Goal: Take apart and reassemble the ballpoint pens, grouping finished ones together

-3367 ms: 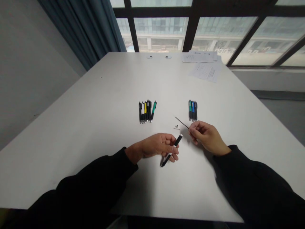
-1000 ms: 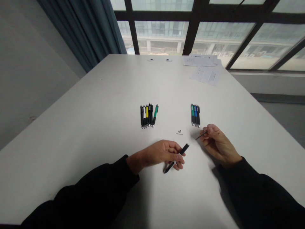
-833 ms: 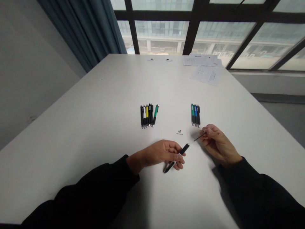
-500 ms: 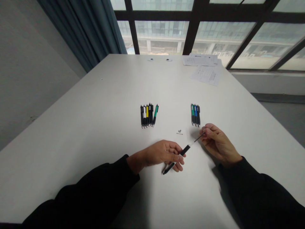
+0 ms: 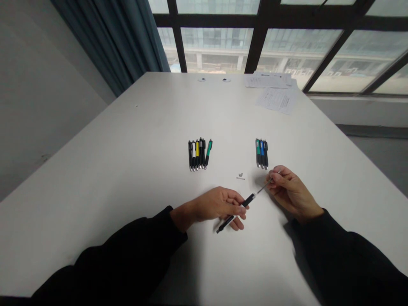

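My left hand [image 5: 225, 207] grips a pen barrel [image 5: 248, 200] with a black grip section, tilted up to the right; its front end has no tip on it. Between finger and thumb of my right hand [image 5: 291, 189] is a thin pen refill [image 5: 264, 186], in line with the barrel's front end. The refill's lower end is close to that opening; whether it is inside I cannot tell. Just beyond my hands lie a small metal pen tip [image 5: 240, 174] and a thin spring [image 5: 240, 178].
A row of several pens [image 5: 196, 155] lies left of centre, one green pen [image 5: 208, 153] slightly apart. Another small group of pens [image 5: 262, 154] lies beyond my right hand. Printed papers [image 5: 276, 100] rest at the table's far right, by the window. Two round cable holes [image 5: 226, 80] mark the far edge.
The refill and the barrel's front end are slightly differently placed, with a little more of the refill's upper end showing above my right fingers. Both hands have barely moved.
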`<state>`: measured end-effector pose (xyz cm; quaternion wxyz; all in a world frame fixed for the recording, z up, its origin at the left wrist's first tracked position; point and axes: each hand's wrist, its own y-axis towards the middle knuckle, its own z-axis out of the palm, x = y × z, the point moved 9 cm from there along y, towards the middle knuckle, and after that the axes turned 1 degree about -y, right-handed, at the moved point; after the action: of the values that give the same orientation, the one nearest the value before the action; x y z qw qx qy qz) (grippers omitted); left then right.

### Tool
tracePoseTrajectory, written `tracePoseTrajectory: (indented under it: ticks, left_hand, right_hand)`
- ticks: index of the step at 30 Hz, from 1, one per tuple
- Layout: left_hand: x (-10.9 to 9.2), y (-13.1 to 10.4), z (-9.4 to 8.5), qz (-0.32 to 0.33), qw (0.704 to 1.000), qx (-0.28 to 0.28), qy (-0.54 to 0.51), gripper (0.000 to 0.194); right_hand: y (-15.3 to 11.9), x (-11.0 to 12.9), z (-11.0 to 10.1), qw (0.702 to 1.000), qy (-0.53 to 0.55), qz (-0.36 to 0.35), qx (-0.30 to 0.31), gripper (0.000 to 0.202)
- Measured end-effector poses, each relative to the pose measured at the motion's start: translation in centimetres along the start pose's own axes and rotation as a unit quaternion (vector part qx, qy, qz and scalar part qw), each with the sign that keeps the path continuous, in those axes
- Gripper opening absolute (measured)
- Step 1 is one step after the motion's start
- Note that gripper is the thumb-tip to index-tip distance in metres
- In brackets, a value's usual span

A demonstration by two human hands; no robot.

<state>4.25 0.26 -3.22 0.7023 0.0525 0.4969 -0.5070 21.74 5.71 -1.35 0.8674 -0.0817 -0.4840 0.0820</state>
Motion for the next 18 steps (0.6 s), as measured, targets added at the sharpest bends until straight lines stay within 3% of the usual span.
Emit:
tracePoseTrajectory:
  ticks: [18]
  left_hand:
    - [-0.14, 0.09, 0.06, 0.015, 1.000, 0.009, 0.008, 0.048]
  right_hand:
    - [-0.07, 0.22, -0.14, 1.000, 0.000, 0.004, -0.012, 0.022]
